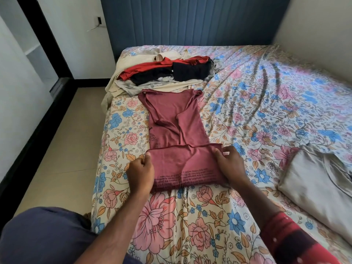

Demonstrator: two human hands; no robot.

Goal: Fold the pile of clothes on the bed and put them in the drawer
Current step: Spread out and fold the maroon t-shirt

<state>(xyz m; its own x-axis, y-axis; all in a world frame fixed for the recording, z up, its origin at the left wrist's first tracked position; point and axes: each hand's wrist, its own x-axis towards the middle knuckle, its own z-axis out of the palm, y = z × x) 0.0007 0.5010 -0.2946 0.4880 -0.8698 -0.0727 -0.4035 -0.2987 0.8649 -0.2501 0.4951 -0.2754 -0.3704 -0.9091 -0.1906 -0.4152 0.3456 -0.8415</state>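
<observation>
Maroon T-shirt (177,121) lies flat near the left edge of the bed (266,103), neck end toward the headboard, sleeves folded in so the body forms a narrow strip. Hem end is folded up over the body, forming a wider band w/ printed text showing upside-down along the near edge.

Left hand (140,172) sits at the band's left edge, fingers curled, thumb and fingers pinching the upper left corner of the fold. Right hand (231,164) sits at the band's right edge, thumb and fingers pinching the upper right corner, palm over the fabric.

Pile of clothes (165,73) lies beyond the T-shirt, touching its neck end: red, black, grey and cream items, unfolded, near the bed's far left corner.

Folded beige garment (320,180) lies on the bed to the right, well apart from the T-shirt.

Floral bedsheet (200,216) covers the bed, wrinkled on the right side. Blue padded headboard (190,21) stands behind. Tiled floor (62,159) runs along the left
</observation>
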